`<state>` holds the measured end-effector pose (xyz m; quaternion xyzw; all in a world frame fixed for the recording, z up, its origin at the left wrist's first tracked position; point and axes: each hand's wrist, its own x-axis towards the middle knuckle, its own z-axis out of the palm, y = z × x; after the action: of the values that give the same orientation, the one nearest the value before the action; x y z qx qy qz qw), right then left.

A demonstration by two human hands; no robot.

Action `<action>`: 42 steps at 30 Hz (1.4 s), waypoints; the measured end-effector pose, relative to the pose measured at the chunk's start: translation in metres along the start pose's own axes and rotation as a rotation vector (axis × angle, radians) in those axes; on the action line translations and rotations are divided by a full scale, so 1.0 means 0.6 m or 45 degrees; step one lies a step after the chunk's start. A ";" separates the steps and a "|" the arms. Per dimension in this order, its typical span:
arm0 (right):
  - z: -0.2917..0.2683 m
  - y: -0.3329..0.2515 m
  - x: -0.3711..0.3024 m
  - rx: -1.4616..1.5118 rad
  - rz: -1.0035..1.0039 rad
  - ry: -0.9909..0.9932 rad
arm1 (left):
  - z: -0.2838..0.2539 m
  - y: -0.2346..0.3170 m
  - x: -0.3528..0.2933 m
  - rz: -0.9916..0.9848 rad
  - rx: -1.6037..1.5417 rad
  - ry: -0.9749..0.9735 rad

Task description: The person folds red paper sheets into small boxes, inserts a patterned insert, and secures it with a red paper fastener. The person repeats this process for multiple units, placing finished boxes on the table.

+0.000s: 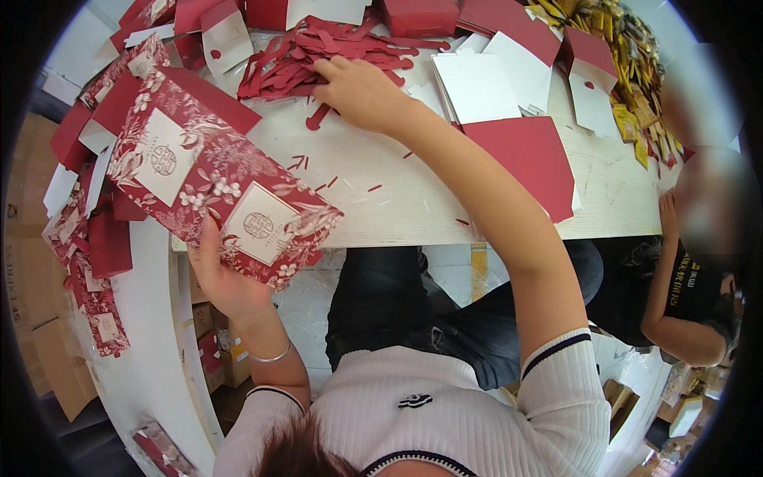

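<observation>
Here I'm holding a flat floral box point(214, 179) in my left hand point(226, 278), grip closed on it, while my right hand point(358, 91) is resting, fingers spread, on red strips point(318, 52) on the tabletop point(413, 207).

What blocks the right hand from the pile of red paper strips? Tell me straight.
Nothing visible does. The right hand already rests on the near edge of the pile of red paper strips on the white table, fingers on the strips. The left hand holds a flat red flowered box off to the side, clear of that reach.
</observation>
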<state>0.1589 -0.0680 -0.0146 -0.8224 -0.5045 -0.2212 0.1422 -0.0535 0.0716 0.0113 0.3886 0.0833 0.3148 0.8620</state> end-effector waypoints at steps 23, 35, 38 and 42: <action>-0.308 -0.132 -0.353 1.822 0.512 1.637 | 0.191 -0.198 -0.081 0.060 1.265 -0.843; -0.264 -0.189 -0.317 1.595 1.071 1.212 | 0.239 -0.155 -0.128 -0.452 0.301 -1.043; -0.265 -0.190 -0.311 1.539 1.101 1.160 | 0.233 -0.155 -0.126 -0.399 0.307 -1.129; -0.266 -0.194 -0.301 1.417 1.170 1.156 | 0.226 -0.153 -0.124 -0.268 0.329 -1.189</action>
<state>-0.0514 -0.2267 0.0323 -0.5872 -0.0498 -0.1698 0.7899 -0.0154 -0.1032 0.0302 0.5813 -0.2348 0.0053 0.7791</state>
